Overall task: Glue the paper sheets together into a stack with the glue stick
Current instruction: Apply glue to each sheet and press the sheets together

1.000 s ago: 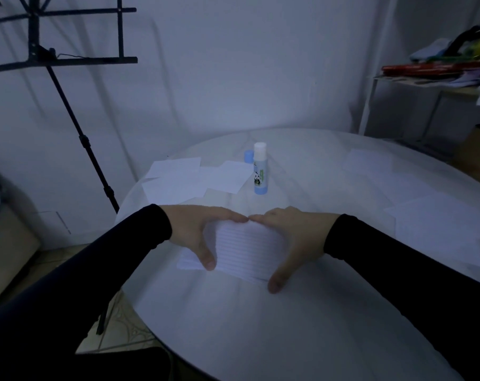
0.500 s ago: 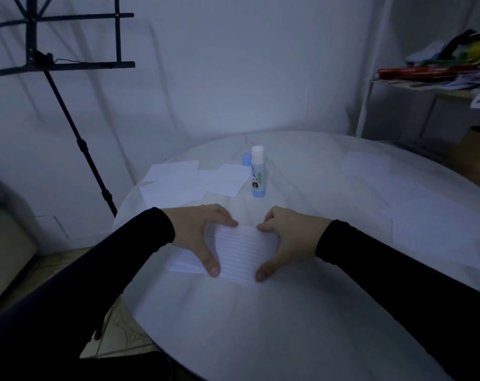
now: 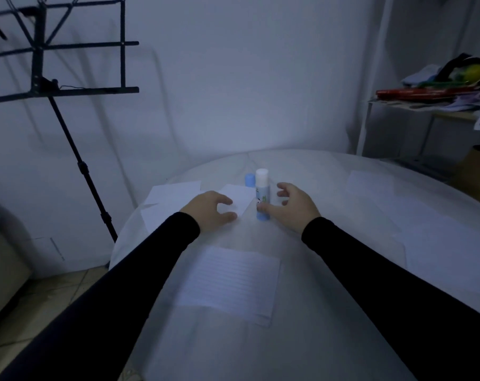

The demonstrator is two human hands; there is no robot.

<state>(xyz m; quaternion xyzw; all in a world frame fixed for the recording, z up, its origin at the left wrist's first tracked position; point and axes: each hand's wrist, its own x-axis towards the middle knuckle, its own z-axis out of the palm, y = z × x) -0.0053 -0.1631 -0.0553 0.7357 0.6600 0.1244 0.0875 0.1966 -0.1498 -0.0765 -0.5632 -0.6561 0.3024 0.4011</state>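
Note:
A lined paper stack [image 3: 230, 281] lies flat on the round white table [image 3: 315, 339], near me, with no hand on it. The glue stick [image 3: 262, 198] stands upright and uncapped farther back, its blue cap [image 3: 249, 179] just behind it. My right hand [image 3: 295, 206] is beside the stick with fingers spread; its thumb tip reaches the stick's lower part. My left hand [image 3: 212, 211] hovers with loosely curved fingers over the loose white sheets [image 3: 175, 198] at the table's far left and holds nothing.
More white sheets [image 3: 376, 188] lie spread over the table's right side. A black music stand [image 3: 54, 86] rises off the table's left edge. A cluttered shelf [image 3: 436, 100] stands at the back right.
Both hands have lifted off the lined stack and moved away from me: the right to the glue stick, the left to the loose sheets. The stack stays flat.

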